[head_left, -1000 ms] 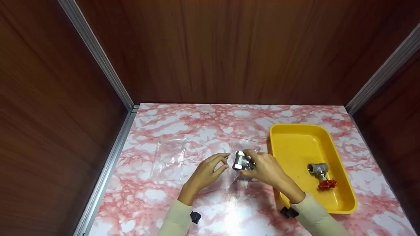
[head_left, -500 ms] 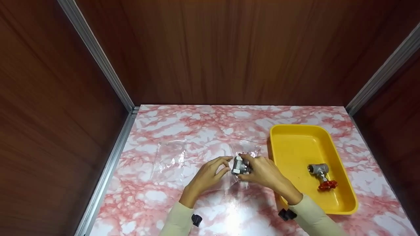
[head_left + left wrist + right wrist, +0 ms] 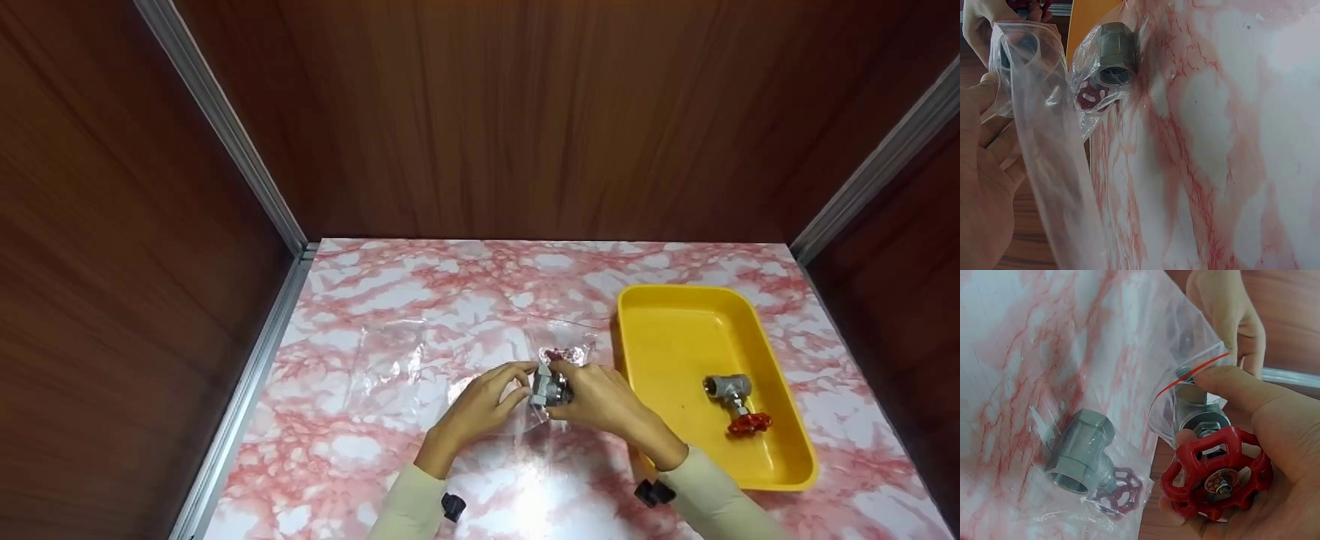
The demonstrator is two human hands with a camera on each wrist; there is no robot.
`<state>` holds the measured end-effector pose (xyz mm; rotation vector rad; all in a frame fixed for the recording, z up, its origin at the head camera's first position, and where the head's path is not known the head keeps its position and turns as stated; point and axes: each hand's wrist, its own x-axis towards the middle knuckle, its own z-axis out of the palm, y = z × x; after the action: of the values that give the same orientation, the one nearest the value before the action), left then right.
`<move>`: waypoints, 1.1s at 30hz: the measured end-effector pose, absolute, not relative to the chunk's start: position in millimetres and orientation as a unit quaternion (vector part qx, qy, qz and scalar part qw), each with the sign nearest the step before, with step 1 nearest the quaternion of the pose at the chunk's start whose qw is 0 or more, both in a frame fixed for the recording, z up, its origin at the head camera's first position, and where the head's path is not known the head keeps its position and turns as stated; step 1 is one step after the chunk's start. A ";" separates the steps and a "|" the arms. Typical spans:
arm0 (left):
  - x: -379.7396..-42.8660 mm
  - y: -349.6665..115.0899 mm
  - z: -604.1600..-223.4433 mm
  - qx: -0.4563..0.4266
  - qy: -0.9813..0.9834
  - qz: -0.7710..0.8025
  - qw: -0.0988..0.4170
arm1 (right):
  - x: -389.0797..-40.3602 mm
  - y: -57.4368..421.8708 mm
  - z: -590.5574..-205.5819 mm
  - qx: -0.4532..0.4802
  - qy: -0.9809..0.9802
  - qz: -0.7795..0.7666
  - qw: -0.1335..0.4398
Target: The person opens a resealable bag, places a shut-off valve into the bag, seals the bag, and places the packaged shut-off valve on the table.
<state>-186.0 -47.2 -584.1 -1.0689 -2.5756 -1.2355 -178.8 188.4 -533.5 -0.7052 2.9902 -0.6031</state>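
Observation:
My right hand (image 3: 604, 397) grips a metal gate valve (image 3: 549, 388) by its red handwheel end (image 3: 1221, 481). The valve's threaded body is inside the mouth of a clear zip bag (image 3: 1182, 343) with a red seal line. Thumb and fingers of my left hand (image 3: 480, 401) pinch the edge of this bag, which hangs down long and loose in the left wrist view. Just beyond, on the marbled table, lies a second valve (image 3: 1081, 450) with a dark red wheel, enclosed in its own clear bag; my right hand partly covers it in the head view.
A yellow tray (image 3: 664, 341) stands to the right, holding an unbagged valve (image 3: 727, 388) with a red wheel. A flat clear bag (image 3: 390, 360) lies on the table (image 3: 352, 450) at left. Brown panels (image 3: 525, 120) rise at the back and sides.
My right hand has shifted slightly left and nearer to me with the valve. My left hand has edged right to meet it. More of the bagged valve behind now shows.

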 end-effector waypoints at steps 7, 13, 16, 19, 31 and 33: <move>-186.0 -43.3 -584.8 -0.350 -0.841 -0.410 0.039 | -177.9 183.4 -539.2 -0.211 0.957 -0.200 0.020; -185.3 -41.2 -587.0 -0.345 -0.845 -0.408 0.029 | -177.8 184.1 -542.5 -0.234 0.948 -0.213 0.029; -185.6 -40.8 -587.9 -0.348 -0.844 -0.408 0.027 | -177.6 185.6 -544.6 -0.257 0.942 -0.214 0.029; -185.6 -40.7 -588.8 -0.347 -0.844 -0.408 0.025 | -177.8 186.3 -546.2 -0.269 0.938 -0.218 0.027; -181.8 -41.3 -589.8 -0.347 -0.843 -0.409 0.034 | -180.5 188.1 -547.1 -0.298 0.916 -0.262 0.057; -181.4 -41.0 -590.2 -0.349 -0.843 -0.408 0.040 | -180.5 187.7 -547.4 -0.300 0.911 -0.277 0.066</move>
<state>-181.4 -41.0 -590.2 -1.0695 -2.5823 -1.2511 -180.5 187.7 -547.4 -0.9047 2.7456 -0.8343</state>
